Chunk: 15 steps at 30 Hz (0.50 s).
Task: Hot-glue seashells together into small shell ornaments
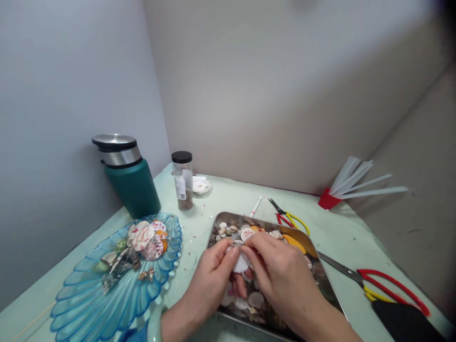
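A white ribbed seashell point(242, 264) is held between my two hands, above a metal tray point(331, 282). My left hand point(213, 268) is closed on it, with the thumb along its left edge and some fingers beneath. Thumb and forefinger of my right hand point(283, 263) pinch at the shell's upper right edge; anything small between those fingertips is hidden. Under the hands the tray holds many seashells, among them a round reddish-patterned shell point(247, 233) and a long orange shell point(294, 243).
A blue shell-shaped dish point(124, 308) with more shells is on the left. Behind it stand a green bottle point(133, 185) and a black-lidded jar point(183, 180). Small scissors point(290, 219), a marker point(256, 207), large scissors point(359, 277) and a red cup point(328, 199) of translucent sticks surround the tray.
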Each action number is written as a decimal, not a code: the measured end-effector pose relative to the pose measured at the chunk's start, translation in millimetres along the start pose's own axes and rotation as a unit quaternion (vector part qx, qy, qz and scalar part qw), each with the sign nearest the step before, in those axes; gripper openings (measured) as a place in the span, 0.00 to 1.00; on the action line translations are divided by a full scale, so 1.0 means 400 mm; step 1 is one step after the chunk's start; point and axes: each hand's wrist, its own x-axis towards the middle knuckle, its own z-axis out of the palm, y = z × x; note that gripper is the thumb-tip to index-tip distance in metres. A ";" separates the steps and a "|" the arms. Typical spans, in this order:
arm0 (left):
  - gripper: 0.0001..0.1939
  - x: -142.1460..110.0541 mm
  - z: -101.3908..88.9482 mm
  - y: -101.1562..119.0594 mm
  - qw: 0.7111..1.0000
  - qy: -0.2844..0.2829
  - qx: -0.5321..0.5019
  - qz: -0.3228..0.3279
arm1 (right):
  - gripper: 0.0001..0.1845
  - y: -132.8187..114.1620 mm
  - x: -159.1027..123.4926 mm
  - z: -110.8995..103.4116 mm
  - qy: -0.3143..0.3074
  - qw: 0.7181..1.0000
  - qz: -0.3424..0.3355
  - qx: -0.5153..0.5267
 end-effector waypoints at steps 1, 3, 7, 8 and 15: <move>0.12 0.000 0.000 0.000 1.000 0.001 0.000 0.000 | 0.13 -0.001 0.001 0.000 0.002 1.000 -0.002 -0.002; 0.13 0.001 -0.001 -0.001 1.000 0.005 0.002 0.001 | 0.13 -0.002 0.002 -0.002 0.003 1.000 -0.004 0.000; 0.12 0.002 -0.004 -0.007 1.000 -0.001 0.005 0.013 | 0.14 0.000 0.003 -0.007 -0.010 0.999 0.001 0.032; 0.12 0.002 -0.004 -0.009 1.000 -0.005 0.003 0.015 | 0.14 0.000 0.003 -0.008 -0.010 0.999 0.002 0.038; 0.13 0.000 0.000 -0.006 1.000 0.000 0.004 0.015 | 0.14 0.000 0.001 -0.003 0.010 0.999 0.004 0.032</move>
